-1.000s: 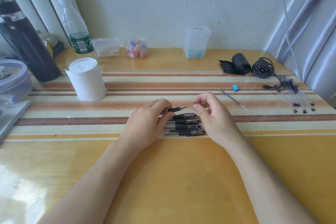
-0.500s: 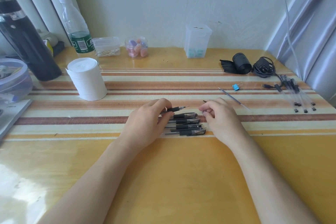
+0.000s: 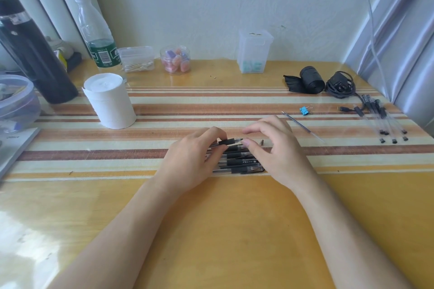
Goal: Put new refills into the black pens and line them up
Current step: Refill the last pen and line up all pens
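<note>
My left hand (image 3: 191,159) grips a black pen (image 3: 227,141) by its grip, just above a row of several black pens (image 3: 239,162) lying side by side on the striped mat. The held pen points right, and its nose cone is off. My right hand (image 3: 278,148) hovers at that end with its fingers loosely spread. Its thumb and forefinger are close to the bare refill tip and hold nothing. A small metal nose cone (image 3: 262,142) lies on the mat under the right palm. One loose refill (image 3: 303,127) lies behind the right hand. A bundle of clear refills (image 3: 381,119) lies at the far right.
A blue binder clip (image 3: 304,110) lies near the loose refill. Behind it are a black roll (image 3: 310,80) and a coiled charger (image 3: 340,84). At the left stand a white paper roll (image 3: 109,101), a black flask (image 3: 30,54) and a water bottle (image 3: 96,35). Small plastic boxes line the wall.
My right hand pulled the nose cone off the held pen, set it down on the mat to the right, and came back to the pen's tip with its fingers open.
</note>
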